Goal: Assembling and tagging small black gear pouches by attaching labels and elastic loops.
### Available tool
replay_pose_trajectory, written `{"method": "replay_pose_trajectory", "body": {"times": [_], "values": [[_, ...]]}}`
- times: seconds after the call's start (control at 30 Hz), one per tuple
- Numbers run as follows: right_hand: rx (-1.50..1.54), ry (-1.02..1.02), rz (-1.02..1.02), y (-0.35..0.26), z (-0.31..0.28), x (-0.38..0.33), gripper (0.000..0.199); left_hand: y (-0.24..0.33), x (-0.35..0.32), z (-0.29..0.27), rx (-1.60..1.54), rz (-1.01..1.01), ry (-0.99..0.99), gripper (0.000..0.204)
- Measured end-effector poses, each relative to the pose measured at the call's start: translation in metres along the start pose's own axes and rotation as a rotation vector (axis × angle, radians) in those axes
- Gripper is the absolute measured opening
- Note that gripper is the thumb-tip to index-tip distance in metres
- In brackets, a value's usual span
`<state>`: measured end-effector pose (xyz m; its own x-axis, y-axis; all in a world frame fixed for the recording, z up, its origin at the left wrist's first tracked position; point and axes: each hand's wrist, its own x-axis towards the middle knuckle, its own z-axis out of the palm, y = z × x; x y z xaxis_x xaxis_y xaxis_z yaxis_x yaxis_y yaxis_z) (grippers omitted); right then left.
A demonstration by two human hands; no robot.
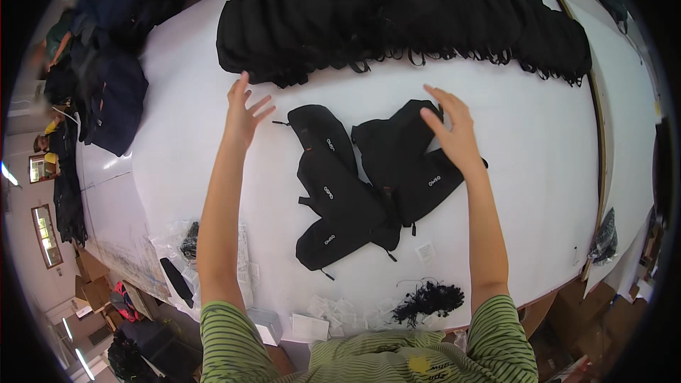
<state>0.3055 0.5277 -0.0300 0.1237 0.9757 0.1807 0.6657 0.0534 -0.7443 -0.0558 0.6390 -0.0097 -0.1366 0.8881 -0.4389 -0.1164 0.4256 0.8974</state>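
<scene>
Several small black fabric pouches [333,191] with white lettering and cord pulls lie overlapping on the white table in front of me. Another cluster of black pouches [401,149] rests just to their right. My left hand [246,112] is raised left of the pouches, fingers spread, holding nothing. Its fingertips come near the left end of a long row of stacked black pouches [397,14] with looped cords along the near side. Over the right cluster is my right hand [454,131], thumb and fingers apart. Whether it touches the fabric I cannot tell.
Black cords [429,303] lie in a tangle at the near edge, beside small white labels [330,312]. A clear plastic bag [245,255] sits by my left forearm. Dark navy bags [106,99] are heaped at the far left. A dark strip [599,135] bounds the table's right side.
</scene>
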Motion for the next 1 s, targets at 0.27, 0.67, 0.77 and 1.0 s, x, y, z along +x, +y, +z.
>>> {"method": "replay_pose_trajectory", "body": {"times": [0.27,0.67,0.77,1.0], "values": [[-0.003,-0.174,0.228,-0.026,-0.022,-0.099,0.055,-0.088,-0.121,0.033,0.788,0.368,-0.327,0.06],[-0.026,0.166,0.154,-0.058,-0.089,-0.299,0.048,-0.098,-0.301,0.009,0.706,0.482,-0.391,0.043],[-0.034,0.215,0.21,-0.048,-0.103,-0.359,0.043,-0.104,-0.351,-0.008,0.682,0.35,-0.578,0.038],[-0.08,0.366,0.224,-0.024,-0.093,-0.433,0.027,-0.132,-0.41,-0.003,0.554,0.316,-0.723,0.035]]}}
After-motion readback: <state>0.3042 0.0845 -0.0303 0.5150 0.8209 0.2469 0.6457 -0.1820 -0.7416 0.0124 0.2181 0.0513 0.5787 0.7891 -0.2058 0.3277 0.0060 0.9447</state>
